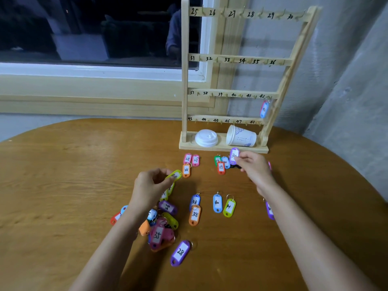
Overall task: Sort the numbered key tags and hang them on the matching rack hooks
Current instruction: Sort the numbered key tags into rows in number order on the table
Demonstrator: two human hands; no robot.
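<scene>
- Between the fingertips of the right hand (254, 166), a purple tag (234, 155) is pinched, forearm stretched forward, just short of the rack (184, 80) base.
- Left hand (151, 185) pinches a yellow-green tag (175, 176), fingers curled, raised over the unsorted pile (161, 229) beneath its wrist.
- Between and around both grips, small sorted groups (217, 203) lie on the table (63, 175).
- High above the right grip, just one hung tag (264, 109) dangles at hook 42; by my reckoning sorting is midway and hanging is barely begun.

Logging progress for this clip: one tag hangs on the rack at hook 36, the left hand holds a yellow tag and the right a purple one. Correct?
No: the head view shows the hanging tag at hook 42, not 36. The left hand holds a yellow tag and the right hand a purple tag.
</scene>
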